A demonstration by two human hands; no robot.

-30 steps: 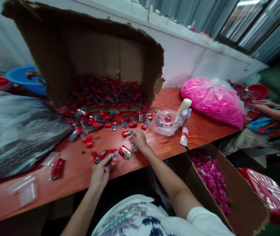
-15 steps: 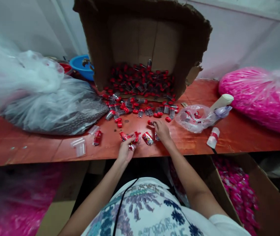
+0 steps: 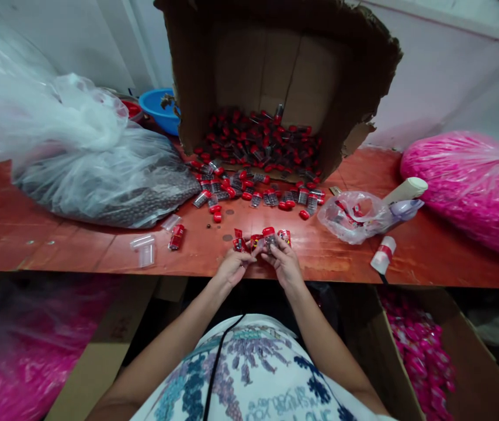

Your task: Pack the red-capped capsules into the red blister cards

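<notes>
My right hand (image 3: 287,268) is closed around a small clear bottle (image 3: 269,235) with a red cap and dark contents, held upright just above the table's front edge. My left hand (image 3: 232,268) is closed on red printed wrappers (image 3: 239,241), its fingertips close to the bottle. Behind the fingers lies another red and yellow printed wrapper (image 3: 255,240), partly hidden. One more printed piece (image 3: 284,236) shows just beyond my right fingers. Similar red-capped bottles (image 3: 271,197) lie loose in a heap further back.
A torn cardboard box (image 3: 192,88) on its side holds many bottles. Left are a bag of dark beads (image 3: 113,187), empty clear containers (image 3: 146,251) and a red roll (image 3: 176,237). Right are a small plastic bag (image 3: 341,228), a white roll (image 3: 383,255) and a pink-filled bag (image 3: 464,181).
My right hand has picked up a red-capped bottle and brought it toward my left hand. The hands are now close together, and the whole view has shifted slightly.
</notes>
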